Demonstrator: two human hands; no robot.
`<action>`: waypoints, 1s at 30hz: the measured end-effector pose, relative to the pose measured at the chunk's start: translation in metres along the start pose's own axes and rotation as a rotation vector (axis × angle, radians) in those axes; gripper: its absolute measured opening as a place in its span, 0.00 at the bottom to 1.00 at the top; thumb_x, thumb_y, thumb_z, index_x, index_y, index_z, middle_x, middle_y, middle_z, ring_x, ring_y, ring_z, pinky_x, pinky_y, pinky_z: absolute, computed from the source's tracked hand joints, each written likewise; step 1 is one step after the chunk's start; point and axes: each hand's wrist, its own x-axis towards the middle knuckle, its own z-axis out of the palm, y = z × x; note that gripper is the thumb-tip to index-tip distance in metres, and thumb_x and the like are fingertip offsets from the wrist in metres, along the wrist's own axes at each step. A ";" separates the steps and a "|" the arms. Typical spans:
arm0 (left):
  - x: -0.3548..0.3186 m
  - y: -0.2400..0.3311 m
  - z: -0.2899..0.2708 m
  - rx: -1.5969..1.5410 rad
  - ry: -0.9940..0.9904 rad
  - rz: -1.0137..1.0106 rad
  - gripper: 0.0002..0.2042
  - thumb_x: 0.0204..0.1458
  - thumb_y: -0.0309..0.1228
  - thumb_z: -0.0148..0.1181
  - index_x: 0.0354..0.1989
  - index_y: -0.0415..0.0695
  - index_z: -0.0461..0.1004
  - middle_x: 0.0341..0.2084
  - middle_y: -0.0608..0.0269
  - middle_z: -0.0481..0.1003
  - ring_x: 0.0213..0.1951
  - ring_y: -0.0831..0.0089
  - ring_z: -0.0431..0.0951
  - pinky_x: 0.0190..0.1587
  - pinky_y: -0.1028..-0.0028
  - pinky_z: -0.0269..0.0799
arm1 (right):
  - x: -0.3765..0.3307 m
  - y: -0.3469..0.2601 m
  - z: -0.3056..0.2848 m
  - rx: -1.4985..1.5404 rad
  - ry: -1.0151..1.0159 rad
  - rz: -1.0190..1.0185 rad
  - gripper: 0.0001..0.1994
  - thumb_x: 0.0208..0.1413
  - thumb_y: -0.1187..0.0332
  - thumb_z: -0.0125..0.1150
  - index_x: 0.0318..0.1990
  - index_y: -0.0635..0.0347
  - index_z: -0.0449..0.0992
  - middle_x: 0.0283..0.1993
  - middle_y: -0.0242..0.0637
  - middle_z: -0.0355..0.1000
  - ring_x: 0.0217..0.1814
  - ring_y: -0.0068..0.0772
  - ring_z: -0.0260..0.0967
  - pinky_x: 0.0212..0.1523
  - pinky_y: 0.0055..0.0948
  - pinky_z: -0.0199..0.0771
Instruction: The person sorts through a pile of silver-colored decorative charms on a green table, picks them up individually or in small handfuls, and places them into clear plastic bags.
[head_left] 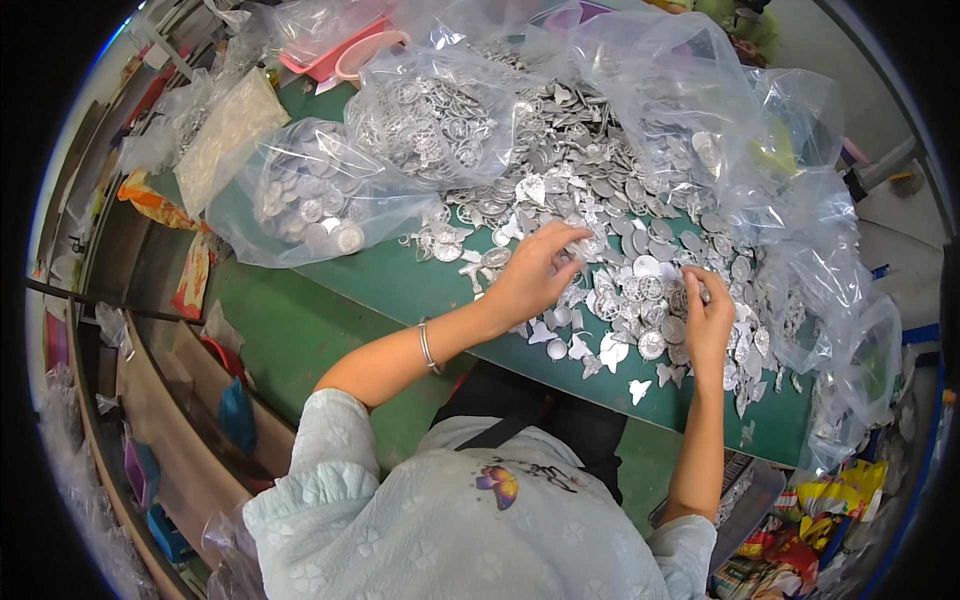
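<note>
A wide heap of flat silver-grey metal pendants [645, 290] lies before me, mixing round discs, openwork rings and butterfly or leaf shapes. My left hand [540, 265] is over the near left part of the heap, its fingers curled and the thumb drawn toward them. Silver shows by its fingertips, but whether it is held or lies behind cannot be made out. To the right, my right hand [708, 310] is closed in a pinch above the pieces; what its fingertips hold is too small to tell. A silver bangle [428, 345] circles my left wrist.
Clear plastic bags of similar pieces, one of discs [310, 190] and one of openwork pendants [430, 120], stand on the green table [375, 280]. Loose plastic sheeting [800, 250] drapes the right side. A pink basket [335, 55] sits at the back left. Shelving [190, 400] stands left.
</note>
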 end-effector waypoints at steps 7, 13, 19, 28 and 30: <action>-0.002 0.011 0.045 -0.246 -0.142 -0.076 0.16 0.46 0.20 0.55 0.46 0.39 0.69 0.37 0.61 0.70 0.31 0.83 0.69 0.31 0.82 0.67 | -0.028 -0.020 -0.007 1.569 -0.229 1.116 0.13 0.57 0.62 0.50 0.43 0.61 0.67 0.23 0.27 0.57 0.14 0.17 0.49 0.12 0.14 0.46; -0.002 0.043 0.077 -0.104 -0.240 0.199 0.16 0.45 0.18 0.54 0.46 0.38 0.67 0.33 0.54 0.67 0.31 0.63 0.71 0.34 0.71 0.66 | -0.038 -0.040 -0.018 1.172 -0.235 0.875 0.10 0.57 0.65 0.50 0.30 0.63 0.69 0.17 0.28 0.61 0.11 0.14 0.50 0.10 0.14 0.46; -0.004 0.047 0.098 -0.140 -0.400 0.033 0.21 0.44 0.18 0.57 0.50 0.41 0.66 0.34 0.56 0.72 0.32 0.72 0.75 0.37 0.76 0.70 | -0.066 -0.020 -0.047 0.904 -0.196 0.855 0.09 0.56 0.69 0.51 0.27 0.65 0.72 0.21 0.31 0.68 0.11 0.11 0.50 0.11 0.14 0.46; 0.003 0.048 0.112 -0.582 -0.479 -0.275 0.12 0.50 0.18 0.50 0.44 0.34 0.69 0.36 0.62 0.72 0.37 0.78 0.73 0.43 0.80 0.70 | -0.084 -0.017 -0.061 0.910 -0.081 0.805 0.10 0.57 0.68 0.49 0.28 0.64 0.70 0.20 0.33 0.68 0.10 0.12 0.50 0.10 0.14 0.44; 0.002 0.049 0.114 -0.574 -0.505 -0.289 0.11 0.51 0.19 0.50 0.44 0.34 0.69 0.36 0.62 0.72 0.37 0.79 0.73 0.42 0.81 0.69 | -0.084 -0.018 -0.064 0.914 -0.051 0.801 0.08 0.56 0.69 0.50 0.29 0.65 0.71 0.20 0.33 0.68 0.11 0.11 0.49 0.11 0.13 0.44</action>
